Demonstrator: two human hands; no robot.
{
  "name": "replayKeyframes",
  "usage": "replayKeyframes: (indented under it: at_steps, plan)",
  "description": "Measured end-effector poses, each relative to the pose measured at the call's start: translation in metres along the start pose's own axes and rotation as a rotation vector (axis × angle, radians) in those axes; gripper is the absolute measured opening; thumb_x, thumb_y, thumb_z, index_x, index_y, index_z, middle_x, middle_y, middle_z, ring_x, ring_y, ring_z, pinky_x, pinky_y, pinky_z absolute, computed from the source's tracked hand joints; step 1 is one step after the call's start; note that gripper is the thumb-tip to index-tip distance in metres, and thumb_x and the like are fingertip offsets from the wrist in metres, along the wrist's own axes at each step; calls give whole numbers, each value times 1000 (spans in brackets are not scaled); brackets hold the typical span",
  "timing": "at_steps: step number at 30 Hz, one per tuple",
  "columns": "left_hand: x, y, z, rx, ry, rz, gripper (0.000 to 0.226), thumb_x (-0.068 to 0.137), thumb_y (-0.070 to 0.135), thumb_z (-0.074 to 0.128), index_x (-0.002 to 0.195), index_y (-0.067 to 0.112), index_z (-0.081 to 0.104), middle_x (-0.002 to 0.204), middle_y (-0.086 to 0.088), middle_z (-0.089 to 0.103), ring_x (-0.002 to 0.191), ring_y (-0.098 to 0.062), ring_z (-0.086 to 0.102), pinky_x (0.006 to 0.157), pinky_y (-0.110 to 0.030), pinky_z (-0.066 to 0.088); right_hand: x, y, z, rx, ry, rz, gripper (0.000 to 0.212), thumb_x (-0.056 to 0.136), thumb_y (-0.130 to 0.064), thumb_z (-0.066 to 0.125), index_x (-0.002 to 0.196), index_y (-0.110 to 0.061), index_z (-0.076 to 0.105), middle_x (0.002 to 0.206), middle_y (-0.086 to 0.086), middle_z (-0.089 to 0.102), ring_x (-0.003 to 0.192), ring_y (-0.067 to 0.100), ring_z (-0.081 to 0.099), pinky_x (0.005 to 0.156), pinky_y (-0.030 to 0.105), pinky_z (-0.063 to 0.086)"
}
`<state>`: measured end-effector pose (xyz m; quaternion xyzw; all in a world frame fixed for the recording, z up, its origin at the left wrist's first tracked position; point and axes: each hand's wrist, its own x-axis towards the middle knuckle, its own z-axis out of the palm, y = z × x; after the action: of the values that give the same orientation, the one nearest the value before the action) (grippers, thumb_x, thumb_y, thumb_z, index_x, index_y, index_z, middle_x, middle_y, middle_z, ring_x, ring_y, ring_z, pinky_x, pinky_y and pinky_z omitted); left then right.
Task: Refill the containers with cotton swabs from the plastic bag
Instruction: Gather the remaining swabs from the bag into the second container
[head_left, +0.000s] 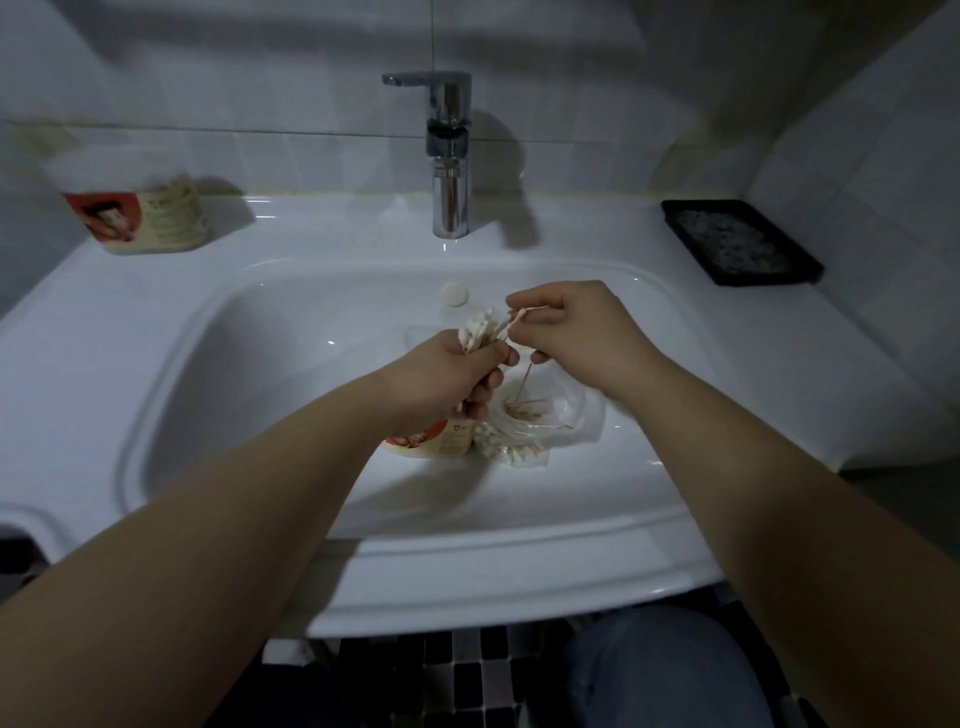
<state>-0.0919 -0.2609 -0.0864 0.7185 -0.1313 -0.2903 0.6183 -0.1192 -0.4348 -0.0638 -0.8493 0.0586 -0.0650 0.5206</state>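
in the sink basin (260, 374), nearest the front rim, one container (423, 444) lies partly hidden under the left hand (441, 379). the clear plastic bag (571, 415) lies just beside it and holds a row of cotton swabs (514, 449) and some loose sticks. the left hand is closed in a fist round a bundle (480, 330) of swabs, tips fanning upward. the right hand (576, 327) pinches a stick or two at the bundle's edge between thumb and forefinger. expect very light, thin shafts that are stiff yet liable to snap, with soft tips. they will likely slide and splay, so grip the whole bundle round mid-shaft. the bag is limp; take it by its mouth. farther back, left of the faucet (449, 156), a second container (150, 218) stands on the ledge, well apart.
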Motion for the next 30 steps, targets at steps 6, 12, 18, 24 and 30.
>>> replayKeyframes:
  at_steps: [6,12,18,24,30]
  plan:
    - [1,-1,-3,-39,5,-25,22,108,25,50,93,11,59,66,0,54,54,-12,50,57,-27,47,-7,-10,7,-201,-192,-74,35,99,-9,57,124,-28,74,105,-7,77,87,9,72,81,32,62]
    - [0,4,-1,-170,18,-89,20,107,23,52,91,13,60,66,-1,57,52,-11,54,52,-24,49,-15,-10,14,-269,-307,-174,92,77,-27,85,155,-36,38,147,-13,53,126,2,55,100,22,48]
    - [0,4,2,-303,32,-138,20,107,19,49,93,10,61,78,-5,63,74,-16,61,69,-29,46,-17,-16,26,-445,-283,-332,68,63,-36,95,123,-21,65,130,1,64,99,-3,60,89,30,53]
    - [0,7,3,-326,67,-167,24,108,19,44,108,5,63,98,-13,73,95,-23,74,81,-37,60,-17,-15,30,-573,-319,-361,115,68,-41,93,161,-23,28,157,-2,37,139,11,40,104,15,32]
    - [-2,8,3,-290,99,-189,22,107,18,47,94,10,62,81,-6,71,78,-16,71,62,-28,56,-13,-13,33,-575,-255,-416,89,70,-31,87,149,-20,48,140,-1,55,127,16,53,102,22,39]
